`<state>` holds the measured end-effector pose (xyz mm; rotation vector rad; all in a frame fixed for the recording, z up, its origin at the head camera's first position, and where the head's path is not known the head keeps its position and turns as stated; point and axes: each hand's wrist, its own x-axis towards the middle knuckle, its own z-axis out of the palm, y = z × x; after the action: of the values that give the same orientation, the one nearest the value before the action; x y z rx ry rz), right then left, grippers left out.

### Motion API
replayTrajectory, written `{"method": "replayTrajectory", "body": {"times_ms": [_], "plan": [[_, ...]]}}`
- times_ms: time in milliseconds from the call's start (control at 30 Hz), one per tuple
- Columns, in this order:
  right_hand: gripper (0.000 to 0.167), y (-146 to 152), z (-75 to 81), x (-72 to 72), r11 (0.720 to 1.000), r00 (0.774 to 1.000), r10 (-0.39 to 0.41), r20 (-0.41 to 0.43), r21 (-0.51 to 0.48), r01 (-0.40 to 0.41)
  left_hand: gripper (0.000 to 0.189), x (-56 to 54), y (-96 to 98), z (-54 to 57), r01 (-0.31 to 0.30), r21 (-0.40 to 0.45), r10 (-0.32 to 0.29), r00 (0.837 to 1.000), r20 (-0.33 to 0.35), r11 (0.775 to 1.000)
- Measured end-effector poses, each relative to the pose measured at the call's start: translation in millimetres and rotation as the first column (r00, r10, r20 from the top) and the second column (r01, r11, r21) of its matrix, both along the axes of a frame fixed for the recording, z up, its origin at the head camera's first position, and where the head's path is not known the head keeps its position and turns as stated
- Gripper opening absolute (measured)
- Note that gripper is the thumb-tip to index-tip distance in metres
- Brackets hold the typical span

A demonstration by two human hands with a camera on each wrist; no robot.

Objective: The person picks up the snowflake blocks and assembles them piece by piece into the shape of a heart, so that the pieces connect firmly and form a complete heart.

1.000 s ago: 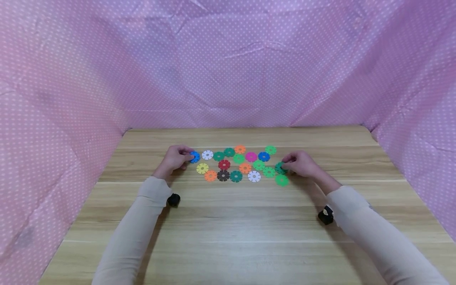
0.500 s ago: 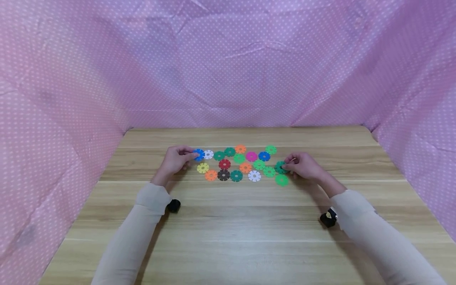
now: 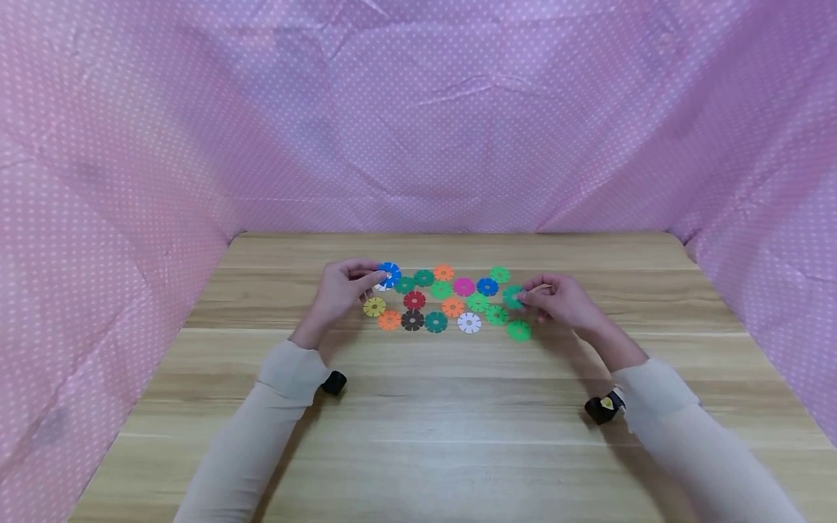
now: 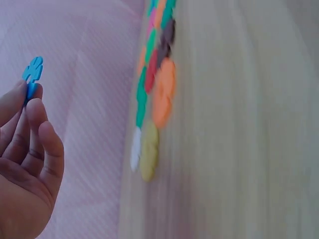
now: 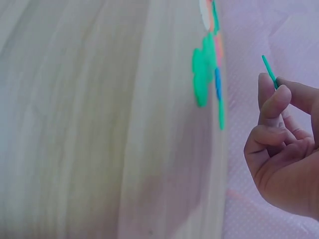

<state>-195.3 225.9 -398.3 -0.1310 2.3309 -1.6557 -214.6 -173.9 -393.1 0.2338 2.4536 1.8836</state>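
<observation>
Pinches blue disc (image 3: 392, 269) in L hand (image 3: 343, 290), w/ thumb + finger clamped on rim, up off bench (image 3: 431, 450). In head view, overlaps white disc (image 3: 381, 288) w/ it, hiding most of latter. Also pinches green disc (image 3: 510, 293) in R hand (image 3: 559, 300), w/ thumb + finger clamped on rim, likewise raised; seen edge-on in R wrist view. Can see more discs lying on bench btwn hands: yellow disc (image 3: 374, 311) nr L hand, then orange disc (image 3: 389, 325), black disc (image 3: 412, 325) + teal disc (image 3: 435, 326) side by side along near row, w/ red disc (image 3: 414, 303) just beyond black one. Farther R, note pink disc (image 3: 464, 291) just beside dark-blue disc (image 3: 487, 291), + lime disc (image 3: 519, 335) on near side of held green one. Has beige sleeves (image 3: 261, 414) on both arms, small black device (image 3: 335, 383) at each wrist. Also has pink dotted cloth (image 3: 418, 145) behind bench.
</observation>
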Motion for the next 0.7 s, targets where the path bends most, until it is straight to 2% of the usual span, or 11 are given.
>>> {"method": "replayTrajectory", "body": {"times_ms": [233, 467, 700], "plan": [[0.029, -7, 8.6, 7.2, 0.996, 1.000, -0.009, 0.003, -0.088, 0.009, 0.023, 11.1, 19.6, 8.6, 0.045, 0.062, -0.041, 0.996, -0.076, 0.997], [0.033, -15, 13.9, 12.4, 0.990, 1.000, -0.003, -0.001, -0.142, 0.003, 0.019, 19.0, 34.8, 13.5, 0.098, 0.052, -0.090, 0.988, -0.129, 0.994], [0.030, -26, 21.3, 22.3, 0.980, 1.000, 0.014, -0.019, -0.199, -0.017, 0.017, 24.9, 51.1, 15.5, 0.145, 0.038, -0.137, 0.976, -0.172, 0.989]]}}
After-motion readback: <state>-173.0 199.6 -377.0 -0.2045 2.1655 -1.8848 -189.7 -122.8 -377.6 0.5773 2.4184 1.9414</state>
